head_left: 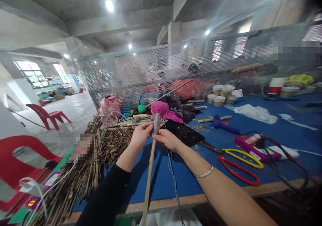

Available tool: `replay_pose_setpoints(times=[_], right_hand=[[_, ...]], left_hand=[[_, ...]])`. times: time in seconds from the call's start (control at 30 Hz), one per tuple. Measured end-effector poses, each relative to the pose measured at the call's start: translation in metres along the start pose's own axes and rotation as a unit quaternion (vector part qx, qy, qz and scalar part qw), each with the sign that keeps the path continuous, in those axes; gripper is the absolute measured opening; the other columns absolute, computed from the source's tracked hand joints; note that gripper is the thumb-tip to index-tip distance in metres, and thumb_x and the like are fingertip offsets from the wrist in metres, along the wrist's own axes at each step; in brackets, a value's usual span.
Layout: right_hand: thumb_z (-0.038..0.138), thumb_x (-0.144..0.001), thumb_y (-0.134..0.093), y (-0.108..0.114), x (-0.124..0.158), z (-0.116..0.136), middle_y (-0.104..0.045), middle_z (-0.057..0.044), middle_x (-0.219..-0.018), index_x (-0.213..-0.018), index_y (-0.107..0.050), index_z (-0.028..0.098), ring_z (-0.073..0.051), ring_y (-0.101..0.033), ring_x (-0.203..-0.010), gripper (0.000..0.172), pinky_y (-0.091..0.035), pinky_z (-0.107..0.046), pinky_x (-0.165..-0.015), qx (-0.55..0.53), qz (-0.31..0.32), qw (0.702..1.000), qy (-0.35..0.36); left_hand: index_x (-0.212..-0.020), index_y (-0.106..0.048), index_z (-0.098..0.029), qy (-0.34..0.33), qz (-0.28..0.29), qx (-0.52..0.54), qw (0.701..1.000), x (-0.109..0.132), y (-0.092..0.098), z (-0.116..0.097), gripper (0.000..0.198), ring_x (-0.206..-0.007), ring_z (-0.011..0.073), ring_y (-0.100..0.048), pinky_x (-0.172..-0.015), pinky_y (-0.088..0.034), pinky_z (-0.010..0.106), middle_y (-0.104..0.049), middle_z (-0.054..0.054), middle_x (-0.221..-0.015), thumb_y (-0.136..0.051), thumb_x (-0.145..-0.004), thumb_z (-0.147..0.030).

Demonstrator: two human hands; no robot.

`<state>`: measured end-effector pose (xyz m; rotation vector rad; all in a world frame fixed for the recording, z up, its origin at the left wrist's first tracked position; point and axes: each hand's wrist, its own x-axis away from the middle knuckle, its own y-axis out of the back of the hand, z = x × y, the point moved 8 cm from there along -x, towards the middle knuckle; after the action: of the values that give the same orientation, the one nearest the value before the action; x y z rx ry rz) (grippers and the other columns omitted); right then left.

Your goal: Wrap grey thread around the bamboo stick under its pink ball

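I hold a long wooden stick [148, 179] upright over the blue table [276, 128]. Its top carries a grey wrapped neck and a magenta tuft [159, 108]. My left hand [141, 133] pinches the grey neck from the left. My right hand [167, 139] is closed against the stick just below the neck, and a thin thread [173, 175] hangs down from it. A silver bangle [205, 174] sits on my right wrist.
A heap of dry twigs [83, 172] lies at the left. Red-and-yellow scissors [238, 164], a blue glue gun [222, 124], a pink power strip [256, 149], small baskets [221, 95], a pink jug [109, 110] and a mesh partition [176, 65] surround the work. Red chairs [47, 115] stand left.
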<state>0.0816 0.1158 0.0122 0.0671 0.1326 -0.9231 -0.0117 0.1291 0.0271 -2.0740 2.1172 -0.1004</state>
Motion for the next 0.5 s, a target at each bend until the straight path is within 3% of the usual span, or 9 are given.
replay_pose_setpoints(times=[0.1, 0.17, 0.27, 0.37, 0.5], right_hand=[[0.051, -0.066, -0.065, 0.005, -0.001, -0.004, -0.029, 0.012, -0.042, -0.074, -0.049, 0.015, -0.003, -0.018, -0.035, 0.04, -0.008, -0.023, -0.038, 0.0, -0.012, 1.0, -0.007], [0.05, -0.066, -0.065, 0.007, -0.002, -0.007, -0.029, 0.012, -0.042, -0.072, -0.048, 0.016, -0.003, -0.018, -0.035, 0.039, -0.008, -0.022, -0.037, -0.001, -0.017, 1.0, -0.01], [0.05, -0.067, -0.065, 0.008, -0.002, -0.008, -0.029, 0.011, -0.043, -0.073, -0.049, 0.015, -0.003, -0.018, -0.035, 0.039, -0.009, -0.022, -0.037, 0.0, -0.021, 1.0, -0.006], [0.051, -0.068, -0.064, 0.01, -0.002, -0.008, -0.031, 0.01, -0.044, -0.071, -0.05, 0.015, -0.003, -0.02, -0.036, 0.039, -0.009, -0.022, -0.036, 0.009, -0.03, 0.999, -0.006], [0.048, -0.068, -0.065, 0.007, -0.002, -0.008, -0.029, 0.011, -0.043, -0.072, -0.05, 0.015, -0.003, -0.019, -0.036, 0.037, -0.009, -0.022, -0.037, -0.002, -0.024, 1.0, -0.013]], left_hand=[[-0.081, -0.061, -0.012, -0.003, -0.079, -0.018, 0.997, 0.006, 0.024, 0.014, 0.028, -0.049, 0.0063, -0.045, -0.048, -0.034, 0.018, -0.058, -0.001, -0.061, -0.068, -0.064, -0.033], [-0.081, -0.062, -0.012, -0.032, -0.096, -0.05, 0.994, 0.008, 0.03, 0.017, 0.027, -0.047, 0.006, -0.042, -0.046, -0.032, 0.018, -0.053, -0.002, -0.057, -0.065, -0.067, -0.035], [-0.079, -0.061, -0.013, -0.056, -0.061, -0.084, 0.993, 0.015, 0.021, 0.021, 0.032, -0.047, 0.0062, -0.04, -0.046, -0.032, 0.018, -0.048, -0.004, -0.054, -0.06, -0.071, -0.044], [-0.073, -0.058, -0.014, -0.025, -0.01, -0.097, 0.995, 0.022, 0.009, 0.027, 0.038, -0.043, 0.0061, -0.039, -0.042, -0.032, 0.018, -0.044, -0.005, -0.051, -0.059, -0.07, -0.052], [-0.086, -0.059, -0.016, -0.016, -0.056, -0.033, 0.998, 0.022, 0.017, 0.025, 0.041, -0.048, 0.0061, -0.044, -0.042, -0.033, 0.016, -0.052, -0.003, -0.062, -0.063, -0.067, -0.052]])
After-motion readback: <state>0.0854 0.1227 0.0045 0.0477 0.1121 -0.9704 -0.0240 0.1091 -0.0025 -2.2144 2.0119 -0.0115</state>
